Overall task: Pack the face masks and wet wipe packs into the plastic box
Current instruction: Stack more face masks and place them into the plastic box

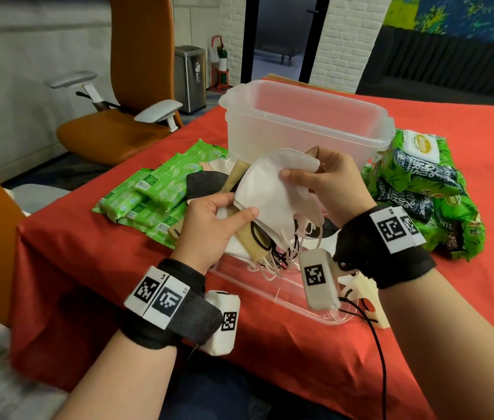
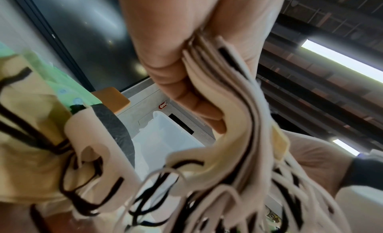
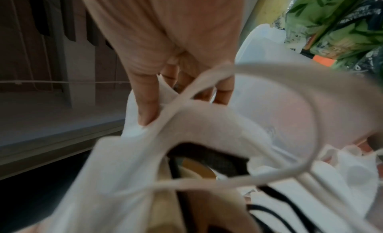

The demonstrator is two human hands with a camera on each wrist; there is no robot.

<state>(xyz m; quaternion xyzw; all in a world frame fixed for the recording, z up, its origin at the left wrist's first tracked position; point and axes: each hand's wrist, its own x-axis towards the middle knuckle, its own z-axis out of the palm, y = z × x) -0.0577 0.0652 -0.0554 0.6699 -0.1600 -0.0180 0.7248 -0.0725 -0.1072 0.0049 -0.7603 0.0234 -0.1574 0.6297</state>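
Observation:
A stack of face masks, white on top with beige and black ones beneath, is held up in front of the clear plastic box. My left hand grips the stack's lower left edge between thumb and fingers. My right hand pinches the top white mask's upper right corner. Ear loops dangle below the stack. Light green wet wipe packs lie to the left of the box. Darker green wipe packs are piled to its right.
A clear lid lies flat on the red tablecloth under my hands. More masks, one black, lie on the table behind the stack. An orange office chair stands past the table's left edge.

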